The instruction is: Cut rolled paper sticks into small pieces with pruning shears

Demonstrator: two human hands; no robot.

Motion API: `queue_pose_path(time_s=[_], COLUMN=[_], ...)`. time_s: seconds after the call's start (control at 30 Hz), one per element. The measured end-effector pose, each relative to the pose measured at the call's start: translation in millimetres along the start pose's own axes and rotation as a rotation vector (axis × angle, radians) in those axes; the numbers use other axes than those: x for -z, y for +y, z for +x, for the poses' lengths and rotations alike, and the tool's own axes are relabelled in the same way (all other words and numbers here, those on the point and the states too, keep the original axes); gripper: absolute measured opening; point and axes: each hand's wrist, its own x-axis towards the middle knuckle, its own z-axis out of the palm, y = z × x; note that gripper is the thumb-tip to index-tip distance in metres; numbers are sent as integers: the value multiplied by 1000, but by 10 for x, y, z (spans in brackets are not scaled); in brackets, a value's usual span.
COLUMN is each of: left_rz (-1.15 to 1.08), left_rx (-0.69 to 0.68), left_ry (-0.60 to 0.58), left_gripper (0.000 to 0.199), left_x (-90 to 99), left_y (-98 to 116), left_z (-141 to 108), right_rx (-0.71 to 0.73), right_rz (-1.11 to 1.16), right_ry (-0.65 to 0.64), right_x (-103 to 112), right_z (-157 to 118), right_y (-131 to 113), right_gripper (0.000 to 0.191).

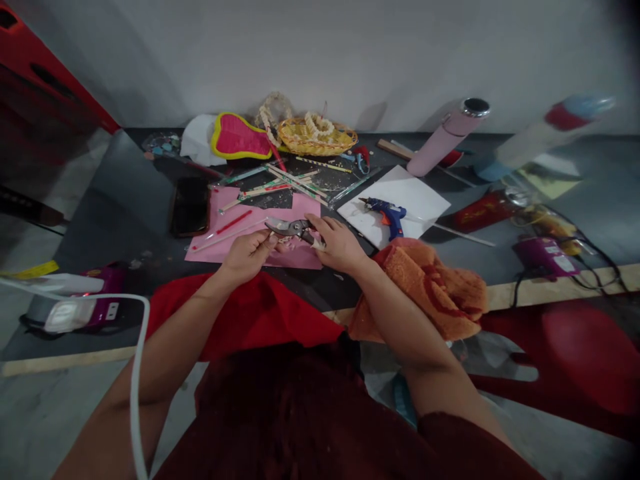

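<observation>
My right hand [341,243] is wrapped round the handles of a pair of pruning shears [296,229], whose blades point left. Close to the blades, my left hand [247,255] is closed in a pinch; what sits between its fingertips is too small to make out. Both hands are over a sheet of pink paper [225,200]. Small pale pieces [286,241] show just under the shears. A red stick [234,221] and a thin pale stick lie on the paper left of the tool. Several wrapped chopsticks [295,180] are scattered behind it.
A phone [191,207] lies left. At right are a blue glue gun [389,212] on a white board [430,197], an orange towel [425,287], a pink flask [445,140] and a jar [487,208]. A wicker basket [317,147] stands behind. A white cable [135,393] crosses at left.
</observation>
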Motion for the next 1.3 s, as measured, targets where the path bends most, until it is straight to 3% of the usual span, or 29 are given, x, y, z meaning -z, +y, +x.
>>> queue_pose_path(time_s=[0.3, 0.53, 0.87, 1.07, 1.3], left_rz=[58, 73, -64, -62, -42], left_rx=[-2, -24, 2, 0, 4], left_ry=[67, 289, 141, 133, 141], left_gripper=[34, 27, 24, 23, 24], left_x=[-4, -19, -7, -17, -10], left_y=[23, -72, 11, -51, 57], left_z=[6, 22, 10, 22, -2], right_rx=[-102, -130, -94, -94, -112], right_rz=[-34, 10, -9, -7, -3], right_ry=[15, 63, 29, 30, 36], right_x=[23, -3, 17, 5, 31], right_z=[-25, -6, -13, -17, -27], right_y=[-148, -153, -80, -74, -132], right_gripper=[56, 58, 64, 60, 55])
